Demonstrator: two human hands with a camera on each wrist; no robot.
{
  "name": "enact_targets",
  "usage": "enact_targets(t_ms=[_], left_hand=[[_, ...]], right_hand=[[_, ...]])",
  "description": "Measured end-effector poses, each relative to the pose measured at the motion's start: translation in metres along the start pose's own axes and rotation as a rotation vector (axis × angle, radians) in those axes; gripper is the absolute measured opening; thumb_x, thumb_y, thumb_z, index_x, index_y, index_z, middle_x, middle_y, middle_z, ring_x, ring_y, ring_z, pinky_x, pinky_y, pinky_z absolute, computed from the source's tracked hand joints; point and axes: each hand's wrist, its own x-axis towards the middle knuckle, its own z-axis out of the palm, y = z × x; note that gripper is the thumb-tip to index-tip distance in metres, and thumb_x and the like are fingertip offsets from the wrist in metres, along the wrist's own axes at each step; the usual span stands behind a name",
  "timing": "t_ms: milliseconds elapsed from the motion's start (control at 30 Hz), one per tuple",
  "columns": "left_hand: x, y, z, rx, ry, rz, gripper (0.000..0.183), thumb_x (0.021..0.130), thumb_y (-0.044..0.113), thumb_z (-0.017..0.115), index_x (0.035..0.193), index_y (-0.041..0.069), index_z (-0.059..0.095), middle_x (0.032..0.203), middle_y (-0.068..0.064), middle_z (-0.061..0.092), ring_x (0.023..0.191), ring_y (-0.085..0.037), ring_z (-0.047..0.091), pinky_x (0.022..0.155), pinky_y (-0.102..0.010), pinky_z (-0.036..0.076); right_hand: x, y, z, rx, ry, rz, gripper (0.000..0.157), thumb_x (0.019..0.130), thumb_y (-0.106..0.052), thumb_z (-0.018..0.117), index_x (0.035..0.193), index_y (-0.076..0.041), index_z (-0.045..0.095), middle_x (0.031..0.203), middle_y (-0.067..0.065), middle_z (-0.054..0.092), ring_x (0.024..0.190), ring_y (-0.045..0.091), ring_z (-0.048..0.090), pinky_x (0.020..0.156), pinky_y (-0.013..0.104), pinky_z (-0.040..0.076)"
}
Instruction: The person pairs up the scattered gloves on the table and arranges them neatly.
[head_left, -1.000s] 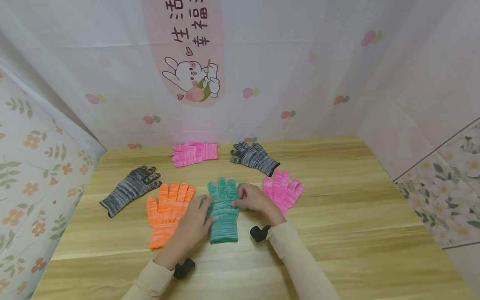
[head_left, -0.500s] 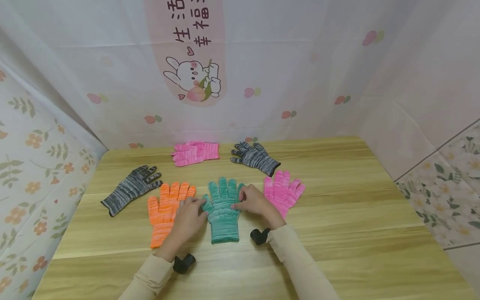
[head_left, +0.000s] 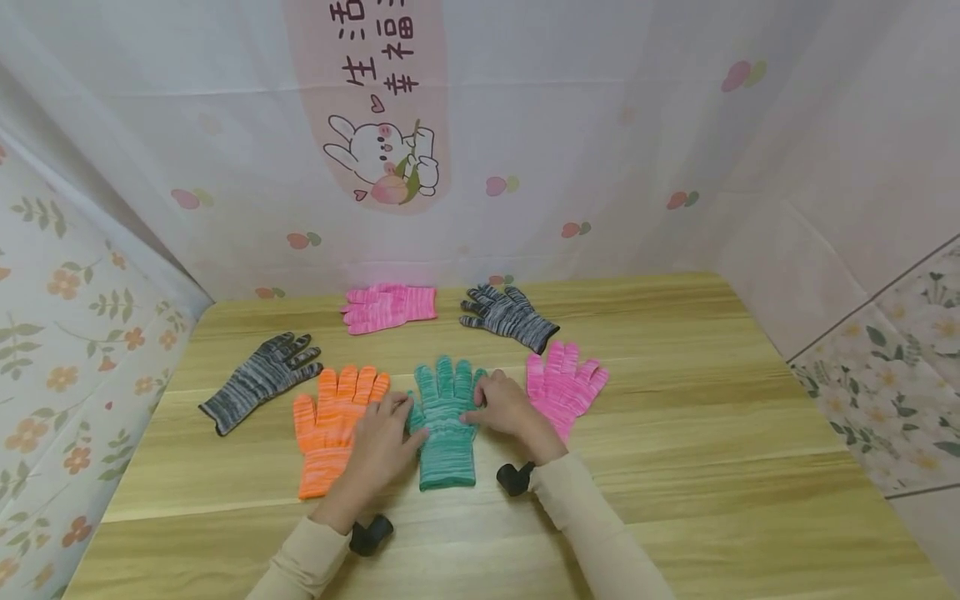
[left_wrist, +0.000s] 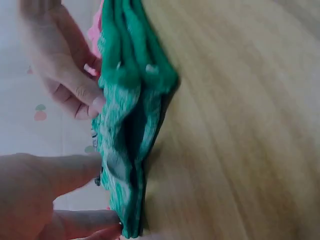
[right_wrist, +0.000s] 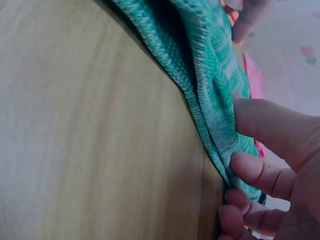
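A green knitted glove [head_left: 446, 433] lies flat at the centre of the table, fingers pointing away and cuff nearest me. My left hand [head_left: 381, 442] is at its left edge, over part of the orange glove [head_left: 326, 442]. In the left wrist view, the left thumb and a finger [left_wrist: 80, 172] extend against the green fabric. On the opposite edge, my right hand [head_left: 510, 407] holds the glove near its little finger, thumb on top. The right wrist view shows the right fingers [right_wrist: 260, 175] bent along the edge of the green glove [right_wrist: 215, 95], whose cuff opening gapes slightly.
A pink glove [head_left: 562, 387] lies just right of my right hand. Farther back are another pink glove [head_left: 390, 308] and a grey-black glove [head_left: 510, 317]. A second grey-black glove [head_left: 258, 383] lies at left. A printed curtain [head_left: 562, 142] hangs behind the wooden table [head_left: 712, 433].
The green glove's thumb, tucked in at first, was spread out to the left. My left hand shifted left with it, and its thumb now reaches back onto the glove. The right hand barely moved.
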Motion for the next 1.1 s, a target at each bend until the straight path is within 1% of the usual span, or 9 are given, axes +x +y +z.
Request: enact_targets(t_ms=[133, 233, 267, 367, 500, 633, 833, 1000, 1100], left_hand=[[-0.006, -0.004, 0.004, 0.083, -0.001, 0.045, 0.068, 0.087, 0.039, 0.062, 0.134, -0.007, 0.044, 0.138, -0.019, 0.041, 0.126, -0.045, 0.036, 0.1, -0.061, 0.032], [-0.011, -0.008, 0.006, 0.136, 0.01, 0.062, 0.072, 0.087, 0.041, 0.061, 0.137, -0.005, 0.04, 0.142, -0.018, 0.038, 0.129, -0.048, 0.032, 0.105, -0.061, 0.028], [-0.012, -0.009, 0.007, 0.15, 0.016, 0.065, 0.072, 0.087, 0.042, 0.061, 0.137, -0.005, 0.04, 0.143, -0.018, 0.038, 0.129, -0.049, 0.032, 0.104, -0.061, 0.028], [-0.015, -0.014, 0.008, 0.178, 0.024, 0.063, 0.073, 0.087, 0.045, 0.059, 0.139, -0.003, 0.039, 0.145, -0.016, 0.037, 0.128, -0.051, 0.033, 0.103, -0.061, 0.03], [-0.018, -0.021, 0.006, 0.188, 0.029, 0.052, 0.074, 0.087, 0.047, 0.059, 0.139, -0.002, 0.039, 0.145, -0.016, 0.037, 0.127, -0.052, 0.033, 0.102, -0.063, 0.031], [-0.021, -0.028, 0.002, 0.188, 0.031, 0.041, 0.075, 0.086, 0.047, 0.059, 0.14, -0.001, 0.039, 0.145, -0.016, 0.037, 0.127, -0.053, 0.033, 0.101, -0.064, 0.031], [-0.023, -0.04, -0.004, 0.18, 0.026, 0.054, 0.074, 0.086, 0.045, 0.061, 0.14, -0.001, 0.039, 0.144, -0.016, 0.038, 0.126, -0.053, 0.034, 0.099, -0.065, 0.031], [-0.026, -0.049, -0.008, 0.181, 0.033, 0.069, 0.074, 0.084, 0.045, 0.063, 0.139, 0.0, 0.04, 0.143, -0.017, 0.04, 0.126, -0.053, 0.035, 0.098, -0.065, 0.033], [-0.027, -0.052, -0.009, 0.18, 0.05, 0.082, 0.074, 0.083, 0.044, 0.064, 0.137, -0.001, 0.041, 0.141, -0.018, 0.041, 0.125, -0.053, 0.036, 0.097, -0.065, 0.033]], right_hand=[[0.0, -0.008, 0.006, -0.145, 0.025, 0.031, 0.035, 0.077, -0.04, 0.073, 0.079, -0.013, 0.05, 0.085, 0.004, 0.043, 0.075, 0.021, 0.042, 0.064, 0.03, 0.035], [0.0, -0.014, 0.011, -0.217, 0.037, 0.066, 0.036, 0.078, -0.045, 0.071, 0.079, -0.016, 0.049, 0.086, 0.002, 0.043, 0.078, 0.021, 0.042, 0.066, 0.035, 0.034], [0.0, -0.016, 0.013, -0.229, 0.04, 0.074, 0.036, 0.078, -0.045, 0.07, 0.079, -0.017, 0.049, 0.085, 0.002, 0.044, 0.079, 0.021, 0.042, 0.067, 0.036, 0.034], [0.0, -0.02, 0.017, -0.231, 0.047, 0.084, 0.035, 0.079, -0.044, 0.07, 0.079, -0.016, 0.049, 0.085, 0.002, 0.043, 0.08, 0.021, 0.041, 0.069, 0.037, 0.033], [0.0, -0.027, 0.021, -0.21, 0.041, 0.069, 0.034, 0.08, -0.042, 0.069, 0.08, -0.015, 0.049, 0.087, 0.002, 0.043, 0.082, 0.021, 0.041, 0.072, 0.036, 0.032], [0.001, -0.036, 0.025, -0.203, 0.04, 0.054, 0.034, 0.081, -0.042, 0.069, 0.08, -0.015, 0.049, 0.088, 0.003, 0.043, 0.082, 0.021, 0.041, 0.071, 0.035, 0.03], [0.006, -0.047, 0.034, -0.218, 0.052, 0.032, 0.033, 0.082, -0.044, 0.067, 0.083, -0.016, 0.049, 0.09, 0.002, 0.044, 0.084, 0.02, 0.042, 0.072, 0.033, 0.031], [0.008, -0.049, 0.039, -0.202, 0.046, 0.002, 0.031, 0.084, -0.043, 0.065, 0.087, -0.018, 0.048, 0.09, 0.001, 0.041, 0.085, 0.019, 0.04, 0.073, 0.032, 0.029], [0.007, -0.044, 0.037, -0.159, 0.028, -0.049, 0.026, 0.087, -0.039, 0.062, 0.094, -0.017, 0.05, 0.094, 0.002, 0.044, 0.089, 0.02, 0.041, 0.077, 0.033, 0.031]])
